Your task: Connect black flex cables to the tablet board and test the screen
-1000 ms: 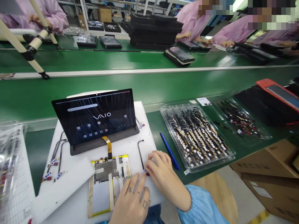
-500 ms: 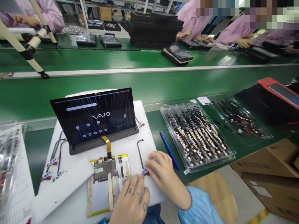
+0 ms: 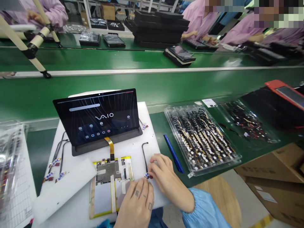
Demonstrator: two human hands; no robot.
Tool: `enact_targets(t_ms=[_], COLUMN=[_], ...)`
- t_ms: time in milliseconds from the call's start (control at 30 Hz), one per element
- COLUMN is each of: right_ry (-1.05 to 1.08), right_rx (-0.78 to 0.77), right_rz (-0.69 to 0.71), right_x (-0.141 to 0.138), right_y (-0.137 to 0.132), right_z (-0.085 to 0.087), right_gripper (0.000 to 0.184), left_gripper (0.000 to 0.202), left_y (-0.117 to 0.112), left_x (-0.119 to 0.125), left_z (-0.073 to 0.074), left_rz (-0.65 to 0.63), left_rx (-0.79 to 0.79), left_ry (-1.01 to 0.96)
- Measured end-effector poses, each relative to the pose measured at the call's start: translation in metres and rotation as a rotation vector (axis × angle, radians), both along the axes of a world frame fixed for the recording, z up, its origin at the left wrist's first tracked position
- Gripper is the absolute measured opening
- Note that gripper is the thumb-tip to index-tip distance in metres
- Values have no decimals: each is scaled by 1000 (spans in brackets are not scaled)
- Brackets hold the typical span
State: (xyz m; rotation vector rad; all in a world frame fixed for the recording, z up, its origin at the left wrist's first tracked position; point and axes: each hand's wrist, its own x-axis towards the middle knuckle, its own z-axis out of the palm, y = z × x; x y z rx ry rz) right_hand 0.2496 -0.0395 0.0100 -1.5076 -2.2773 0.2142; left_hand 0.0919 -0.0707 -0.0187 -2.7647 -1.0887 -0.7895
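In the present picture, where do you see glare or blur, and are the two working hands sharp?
Head view: pale glare on the green belt, upper right; head view: the pink sleeve beyond looks soft; head view: left hand and right hand fairly sharp, but the tiny label between them is hard to read.

A long green surface (image 3: 152, 82) crosses the room, with a round wooden seat (image 3: 223, 191), cardboard boxes (image 3: 275, 205) and grey floor (image 3: 248, 202) alongside.
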Motion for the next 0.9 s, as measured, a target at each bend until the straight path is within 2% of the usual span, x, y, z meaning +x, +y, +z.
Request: enact_targets(t_ms=[67,233,333,500,733,900], right_ry=[-30,-110,-123,-102,92,92], right_rx=[50,188,243,203,177,290], right_rz=[12,54,59,-31,13,-39], right_x=[-1,-4,-2,6,0,0], right_y=[-2,-8,-7,-3,-21,-26], right_z=[1,3,2,0,-6,-8], right_gripper=[21,31,29,22,20,21], left_gripper=[28,30,34,33,31,31], left_y=[-2,-5,-4,-4,-6,-8], left_x=[2,9,10,7,3,1], left_z=[0,4,7,5,-1,-4], left_rz=[-6,86,75,56,39,32], left_rx=[0,-17,-21,-31,-1,-7], left_ry=[27,-39,-47,-33,-87,-112])
